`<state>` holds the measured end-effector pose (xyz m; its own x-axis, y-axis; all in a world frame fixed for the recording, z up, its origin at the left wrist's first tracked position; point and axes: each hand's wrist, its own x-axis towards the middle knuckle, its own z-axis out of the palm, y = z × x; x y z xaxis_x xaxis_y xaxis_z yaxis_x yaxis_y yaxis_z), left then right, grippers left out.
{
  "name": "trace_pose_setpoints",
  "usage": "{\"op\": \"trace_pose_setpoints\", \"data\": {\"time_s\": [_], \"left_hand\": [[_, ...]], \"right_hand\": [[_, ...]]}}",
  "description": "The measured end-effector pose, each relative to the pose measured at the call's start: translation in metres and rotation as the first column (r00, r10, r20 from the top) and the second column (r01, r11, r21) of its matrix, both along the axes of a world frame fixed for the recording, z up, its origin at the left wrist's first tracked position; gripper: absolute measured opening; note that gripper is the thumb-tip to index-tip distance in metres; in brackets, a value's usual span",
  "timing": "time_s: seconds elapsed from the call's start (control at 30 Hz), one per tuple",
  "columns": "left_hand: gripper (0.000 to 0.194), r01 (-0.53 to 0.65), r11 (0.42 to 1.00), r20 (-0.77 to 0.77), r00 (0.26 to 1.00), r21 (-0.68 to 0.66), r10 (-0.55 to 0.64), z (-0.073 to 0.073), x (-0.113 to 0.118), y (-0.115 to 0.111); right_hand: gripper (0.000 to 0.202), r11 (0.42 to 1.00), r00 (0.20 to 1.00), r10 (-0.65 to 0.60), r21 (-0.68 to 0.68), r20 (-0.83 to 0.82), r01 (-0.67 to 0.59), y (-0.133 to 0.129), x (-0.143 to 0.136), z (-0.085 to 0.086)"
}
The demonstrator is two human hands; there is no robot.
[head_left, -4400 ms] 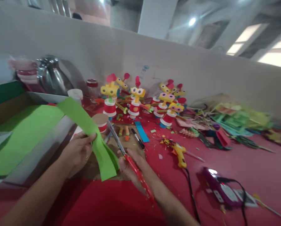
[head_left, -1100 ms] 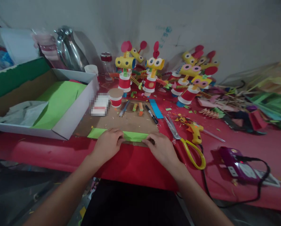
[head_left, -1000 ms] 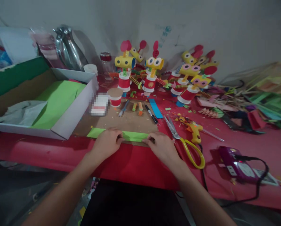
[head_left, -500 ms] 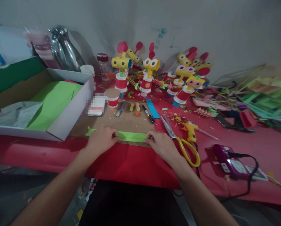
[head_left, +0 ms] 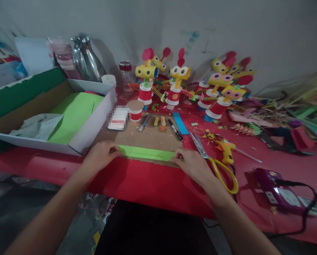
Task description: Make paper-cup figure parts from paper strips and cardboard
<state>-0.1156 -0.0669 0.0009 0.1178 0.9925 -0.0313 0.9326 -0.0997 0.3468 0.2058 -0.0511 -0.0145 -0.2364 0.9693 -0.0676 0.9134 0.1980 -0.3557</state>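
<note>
A long light-green paper strip (head_left: 146, 153) with a lengthwise crease stretches between my hands, low over the brown cardboard sheet (head_left: 137, 136). My left hand (head_left: 103, 155) pinches its left end, thumb and fingers together. At the right end, my right hand (head_left: 191, 163) has its fingers closed on the paper. Just right of that hand lie yellow-handled scissors (head_left: 214, 164), blades pointing away. Beyond the strip are a black marker (head_left: 175, 129), a blue paper strip (head_left: 180, 123), a pen-like tool (head_left: 144, 123) and small folded paper springs (head_left: 159, 122).
A white box (head_left: 88, 124) with green paper stands at left. Paper-cup figures (head_left: 173, 94) line the wall. A yellow glue gun (head_left: 226, 150) and a purple device (head_left: 277, 191) with a black cord lie at right. Paper scraps (head_left: 280, 117) heap behind them. A steel jug (head_left: 88, 58) stands back left.
My left hand has slid outward along the green strip to its left end, so more of the strip shows. My right hand keeps its hold. The whole view has shifted, moving things rightward.
</note>
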Motion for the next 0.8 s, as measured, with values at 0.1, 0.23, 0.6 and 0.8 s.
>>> {"op": "trace_pose_setpoints", "data": {"time_s": [0.1, 0.23, 0.6, 0.8], "left_hand": [[0.019, -0.028, 0.999, 0.051, 0.998, -0.040, 0.030, 0.001, -0.007, 0.000], [0.010, -0.038, 0.997, 0.143, 0.989, -0.070, 0.048, -0.005, -0.014, 0.002], [0.040, 0.183, 0.920, -0.090, 0.983, 0.346, -0.162, -0.020, -0.008, -0.018], [0.034, 0.312, 0.916, -0.376, 0.904, 0.252, -0.204, -0.021, 0.019, -0.050]], "right_hand": [[0.007, 1.000, 0.999, 0.020, -0.023, -0.047, -0.021, 0.002, 0.004, -0.004], [0.006, 0.999, 0.995, 0.034, 0.038, -0.096, -0.030, 0.004, 0.010, -0.005], [0.021, 0.948, 0.987, 0.107, 0.288, 0.122, -0.138, -0.027, -0.007, 0.004], [0.030, 0.930, 0.929, 0.076, 0.310, 0.361, -0.197, -0.058, -0.027, -0.012]]}}
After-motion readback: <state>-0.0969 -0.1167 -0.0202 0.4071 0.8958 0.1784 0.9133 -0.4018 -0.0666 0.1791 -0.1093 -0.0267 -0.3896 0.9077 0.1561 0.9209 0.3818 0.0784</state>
